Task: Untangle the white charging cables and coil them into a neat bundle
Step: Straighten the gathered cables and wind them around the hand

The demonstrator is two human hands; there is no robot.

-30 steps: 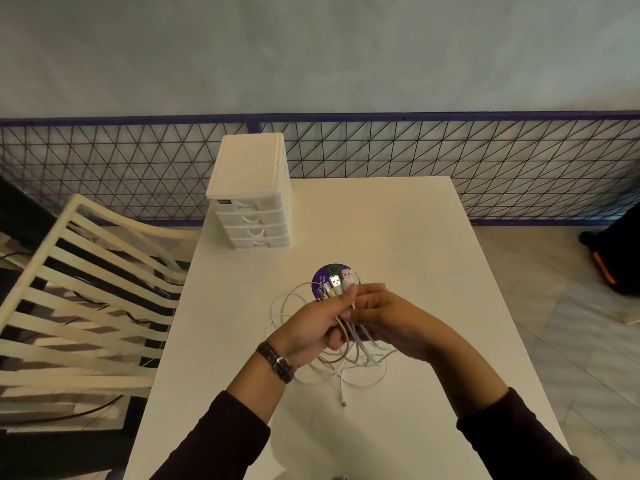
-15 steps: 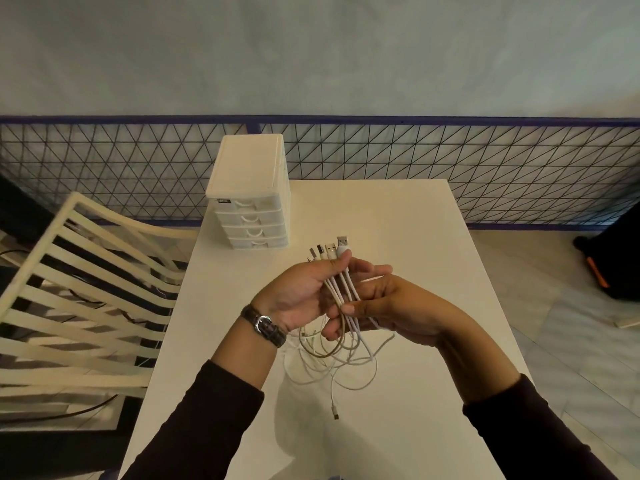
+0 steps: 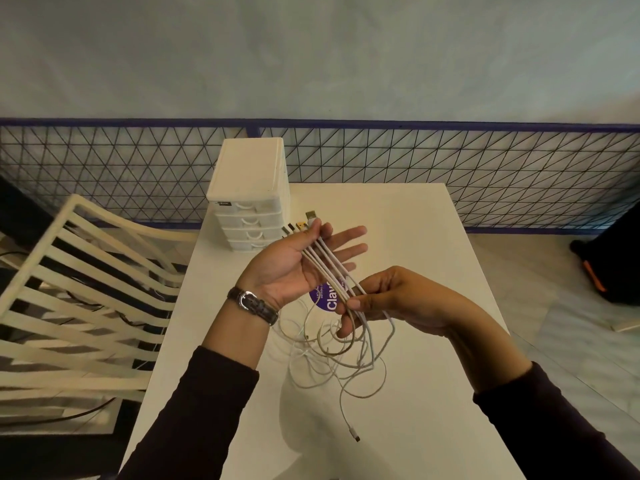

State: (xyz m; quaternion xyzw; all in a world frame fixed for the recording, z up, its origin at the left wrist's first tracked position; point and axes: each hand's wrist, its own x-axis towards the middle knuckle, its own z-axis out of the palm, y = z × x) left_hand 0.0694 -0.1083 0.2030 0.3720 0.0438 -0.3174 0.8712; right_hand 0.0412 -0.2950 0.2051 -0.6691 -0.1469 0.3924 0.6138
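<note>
Several white charging cables (image 3: pixel 325 259) run side by side across my upturned left hand (image 3: pixel 289 268), their plugs (image 3: pixel 304 224) sticking out past it. That hand's fingers are straight, and its thumb pins the cables just below the plugs. My right hand (image 3: pixel 398 299) pinches the same strands lower down, holding them taut between both hands. Below it the rest hangs in tangled loops (image 3: pixel 332 355) onto the white table (image 3: pixel 422 237). One loose plug end (image 3: pixel 355 436) lies near the front.
A white mini drawer unit (image 3: pixel 249 188) stands at the table's far left corner. A round purple sticker (image 3: pixel 327 301) lies on the table under the hands. A white slatted chair (image 3: pixel 86 289) is to the left, a mesh fence (image 3: pixel 485 168) behind, a dark bag (image 3: pixel 616 268) on the floor to the right.
My left hand has uncurled its fingers and turned palm up. My right hand has slid down the cables away from the plugs, pulling the strands straight.
</note>
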